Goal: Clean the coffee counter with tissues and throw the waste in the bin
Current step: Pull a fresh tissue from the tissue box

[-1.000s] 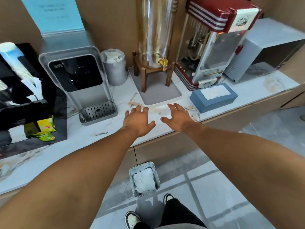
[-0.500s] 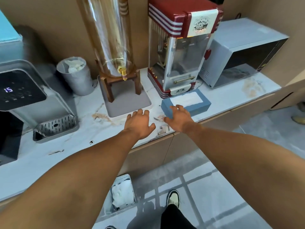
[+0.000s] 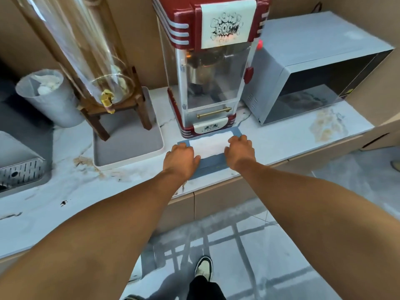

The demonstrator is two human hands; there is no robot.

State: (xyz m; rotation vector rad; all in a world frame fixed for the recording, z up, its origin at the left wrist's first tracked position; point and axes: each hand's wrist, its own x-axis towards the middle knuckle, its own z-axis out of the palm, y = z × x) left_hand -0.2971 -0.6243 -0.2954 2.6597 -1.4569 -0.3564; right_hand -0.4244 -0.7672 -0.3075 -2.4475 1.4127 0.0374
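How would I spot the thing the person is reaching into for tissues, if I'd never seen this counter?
Find the tall red-and-silver popcorn machine at the back of the white marble counter. Right in front of its base lies a flat blue rectangular tissue box with white tissue showing on top, the left hand and right hand resting on its ends. It is the only blue thing there.

Office snack nook, popcorn machine (image 3: 213, 68), microwave (image 3: 311, 68), drink dispenser (image 3: 95, 61)
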